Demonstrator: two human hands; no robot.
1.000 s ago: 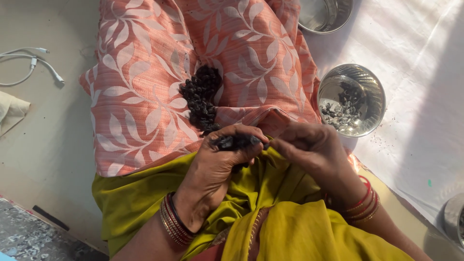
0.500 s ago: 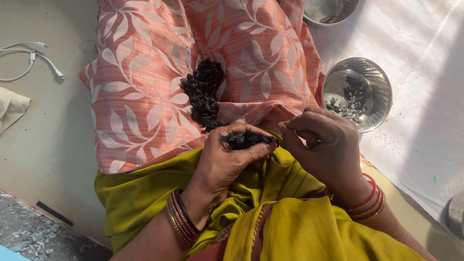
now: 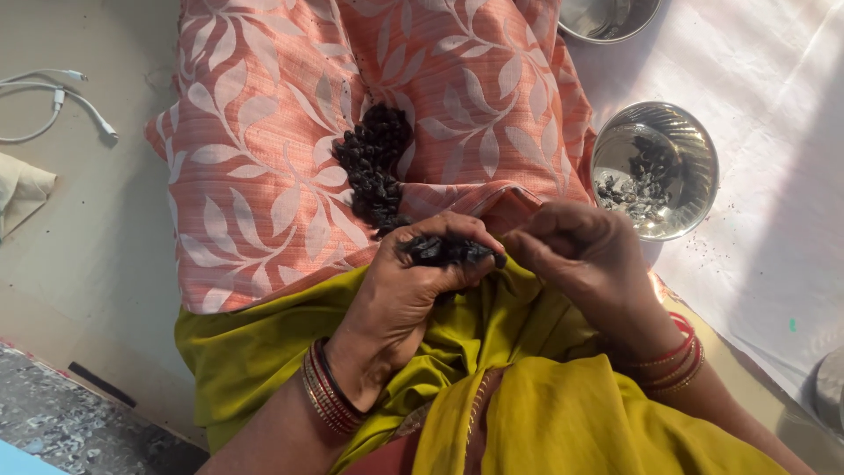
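We work over the lap, on the pink leaf-print cloth (image 3: 264, 158), whose near edge lies just beyond both hands. To the far right, on the white sheet (image 3: 774, 105), the steel bowl (image 3: 694, 149) with dark bits stands apart from the cloth's right edge; a second bowl (image 3: 607, 18) is cut off by the far border. Bare floor to the left is open apart from a white cable (image 3: 53, 97).

Our left hand (image 3: 404, 290) is curled almost closed — the fingers (image 3: 457, 233) wrap a clump of dark dried pieces (image 3: 444, 252). A larger pile of dark pieces (image 3: 374, 167) lies on the cloth just beyond it. Our right hand (image 3: 589, 264) has its fingertips pinched together beside the clump; whether they grip anything we cannot tell.
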